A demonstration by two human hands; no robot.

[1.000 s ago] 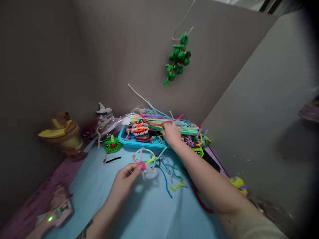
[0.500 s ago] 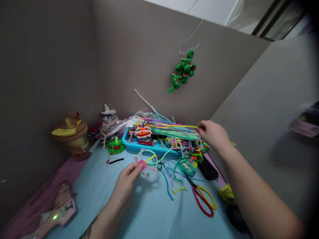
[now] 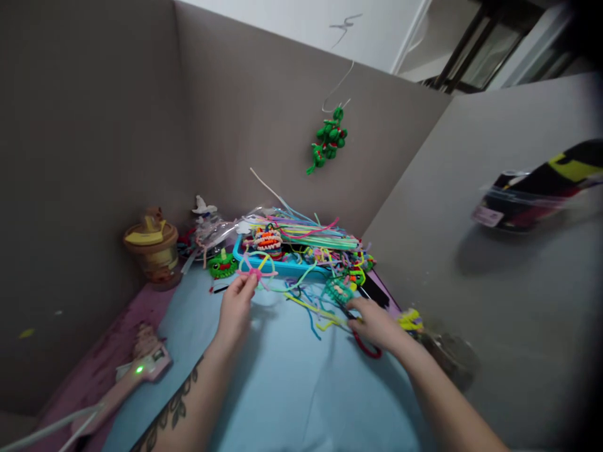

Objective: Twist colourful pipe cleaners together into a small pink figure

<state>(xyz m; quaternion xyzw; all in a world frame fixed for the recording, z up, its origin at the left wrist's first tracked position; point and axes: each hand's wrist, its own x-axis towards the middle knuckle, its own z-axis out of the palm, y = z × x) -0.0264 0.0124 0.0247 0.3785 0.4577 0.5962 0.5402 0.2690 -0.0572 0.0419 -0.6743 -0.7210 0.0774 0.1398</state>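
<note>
My left hand [image 3: 240, 301] pinches a small wheel of pipe cleaners [image 3: 255, 270], with a pink centre and pastel spokes and ring; a long mint stem trails from it to the right. Low over the table, my right hand [image 3: 377, 323] is closed on the scissors [image 3: 367, 348] around their pivot. The red handle loop shows below the palm, while the yellow one is mostly hidden. Just left of the blades, a yellow pipe cleaner [image 3: 308, 305] lies among blue and purple offcuts. A teal fuzzy piece [image 3: 338, 290] sits beyond my right fingertips.
Behind is a blue tray [image 3: 292, 269] heaped with pipe cleaners [image 3: 325, 237]. A green frog-like piece [image 3: 222, 265] and a terracotta pot [image 3: 153, 251] stand left. A pink glue gun [image 3: 146, 370] lies front left. Green figures [image 3: 330, 138] hang from a wire.
My right hand has come down from the tray's pipe cleaners to the scissors. A yellow pipe cleaner now lies on the table. My left hand still holds the wheel; the view has shifted right.
</note>
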